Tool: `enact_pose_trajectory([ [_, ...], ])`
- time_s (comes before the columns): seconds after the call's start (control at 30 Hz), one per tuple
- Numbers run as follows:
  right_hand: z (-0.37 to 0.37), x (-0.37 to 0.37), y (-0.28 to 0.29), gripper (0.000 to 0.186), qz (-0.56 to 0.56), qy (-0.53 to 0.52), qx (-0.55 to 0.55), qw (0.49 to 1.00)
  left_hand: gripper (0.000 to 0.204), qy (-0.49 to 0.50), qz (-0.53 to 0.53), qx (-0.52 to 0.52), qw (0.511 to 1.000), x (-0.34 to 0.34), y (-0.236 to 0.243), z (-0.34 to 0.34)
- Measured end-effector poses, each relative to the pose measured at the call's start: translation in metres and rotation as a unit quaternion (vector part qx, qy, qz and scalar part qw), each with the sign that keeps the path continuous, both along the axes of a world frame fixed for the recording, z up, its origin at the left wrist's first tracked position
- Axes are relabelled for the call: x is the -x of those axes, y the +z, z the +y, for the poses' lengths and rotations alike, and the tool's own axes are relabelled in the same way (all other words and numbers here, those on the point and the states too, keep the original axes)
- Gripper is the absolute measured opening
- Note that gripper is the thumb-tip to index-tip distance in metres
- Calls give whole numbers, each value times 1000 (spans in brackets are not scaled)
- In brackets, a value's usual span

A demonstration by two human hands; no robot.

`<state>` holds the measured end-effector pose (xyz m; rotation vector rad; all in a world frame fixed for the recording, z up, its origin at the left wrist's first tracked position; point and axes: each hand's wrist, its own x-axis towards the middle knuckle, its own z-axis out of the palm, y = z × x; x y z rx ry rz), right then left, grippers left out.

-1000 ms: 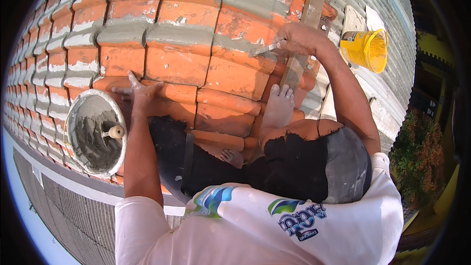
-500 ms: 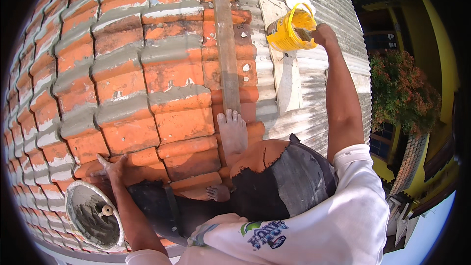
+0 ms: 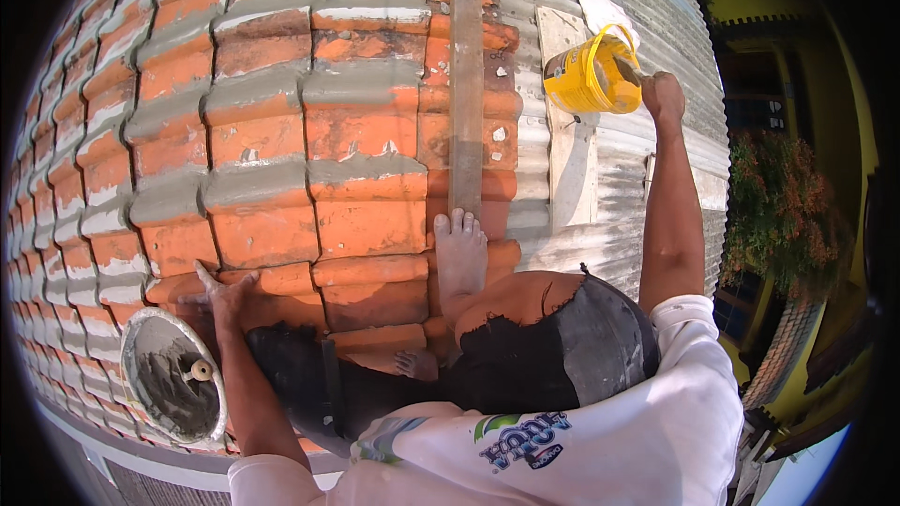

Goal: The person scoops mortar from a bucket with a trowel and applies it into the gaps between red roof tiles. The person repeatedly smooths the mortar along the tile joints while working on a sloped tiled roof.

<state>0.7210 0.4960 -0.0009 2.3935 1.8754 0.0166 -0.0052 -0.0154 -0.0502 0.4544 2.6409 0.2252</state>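
The right hand is closed in a fist around the handle of a trowel, most of that handle hidden by the fingers, and the grey blade reaches into the mouth of a yellow bucket. The left hand lies with its fingers spread on the tiled roof, toward the roof's lower left, thumb pointing away from the other fingers. Just beside the left forearm, near the roof's lower left edge, sits a round tub of wet grey mortar, with the pale, rounded end of a tool handle showing above it. The right foot is planted by the near end of a long wooden plank, which runs along the tiles close to their right edge; the left foot shows below it, partly covered by torn black trousers. Bands of grey mortar cross the orange tiles in rows. Beyond the roof's right edge, corrugated sheeting carries a pale board, with the yellow bucket over it and a white scrap behind the bucket. Farther right, past the sheeting's edge, grow the reddish-green leaves of a bush.
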Motion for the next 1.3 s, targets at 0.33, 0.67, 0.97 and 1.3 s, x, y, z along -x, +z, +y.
enact_pose_trajectory([
  [0.33, -103, 142, 37, 27, 560, 128, 60, 816, 146, -32, -14, 38, 999, 4, 7, -5],
  [0.67, -173, 408, -53, 25, 344, 526, 201, 751, 153, -14, -18, 29, 999, 20, -17, -17],
  [0.97, -149, 328, -16, 18, 171, 501, 288, 798, 143, -8, -35, 36, 999, 9, -2, -7],
  [1.3, -207, 330, -7, 20, 122, 522, 231, 812, 148, -18, -31, 2, 999, 18, -15, -19],
])
